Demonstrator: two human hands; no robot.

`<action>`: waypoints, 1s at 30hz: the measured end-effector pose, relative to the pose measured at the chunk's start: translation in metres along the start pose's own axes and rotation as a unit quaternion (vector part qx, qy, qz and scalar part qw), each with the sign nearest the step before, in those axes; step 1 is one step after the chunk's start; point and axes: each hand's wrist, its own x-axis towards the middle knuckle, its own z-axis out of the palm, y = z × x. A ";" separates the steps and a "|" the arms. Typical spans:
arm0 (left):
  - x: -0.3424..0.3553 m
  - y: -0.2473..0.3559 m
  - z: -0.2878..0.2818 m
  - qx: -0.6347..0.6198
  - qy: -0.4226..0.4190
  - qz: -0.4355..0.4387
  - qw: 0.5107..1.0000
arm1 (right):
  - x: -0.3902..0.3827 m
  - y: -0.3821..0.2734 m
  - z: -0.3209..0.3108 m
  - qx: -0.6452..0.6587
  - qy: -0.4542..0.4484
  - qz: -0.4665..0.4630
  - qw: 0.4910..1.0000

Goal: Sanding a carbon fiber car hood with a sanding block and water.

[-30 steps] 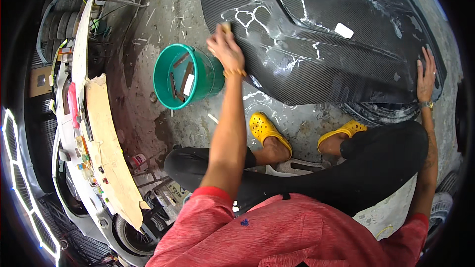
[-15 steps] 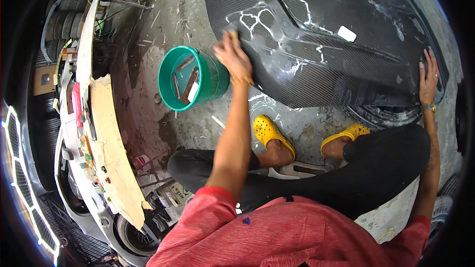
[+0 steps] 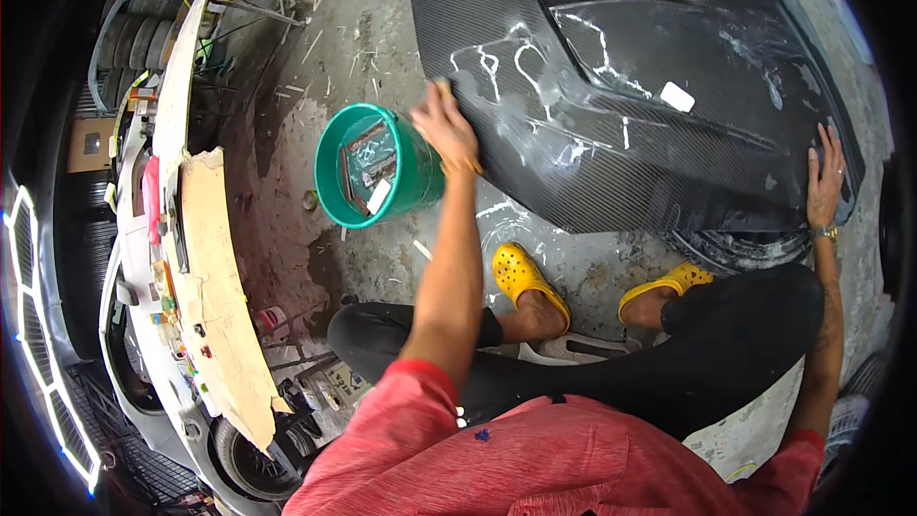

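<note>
One glossy black woven panel (image 3: 650, 182), white-streaked: left hand (image 3: 447, 129) curled round a tan block (image 3: 442, 88) at its left edge, right hand (image 3: 825, 180) stretched flat on its near right.

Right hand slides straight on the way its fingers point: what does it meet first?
The rim of the dark woven-pattern panel, it seems: the right hand lies on it near that edge. Beyond looks like grey floor; depth there is unclear.
</note>
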 end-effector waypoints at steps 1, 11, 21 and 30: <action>-0.019 0.019 -0.013 -0.020 -0.006 0.007 1.000 | 0.001 0.000 0.000 0.002 0.000 0.000 1.000; -0.007 -0.021 0.008 -0.010 0.009 -0.003 1.000 | 0.000 0.009 0.006 -0.011 -0.013 0.001 1.000; -0.095 -0.011 -0.027 -0.028 -0.033 -0.039 0.998 | 0.000 0.009 0.008 -0.040 0.000 -0.031 0.999; -0.103 -0.040 -0.007 -0.026 -0.044 -0.168 0.984 | 0.003 0.008 0.007 -0.011 0.045 -0.057 0.997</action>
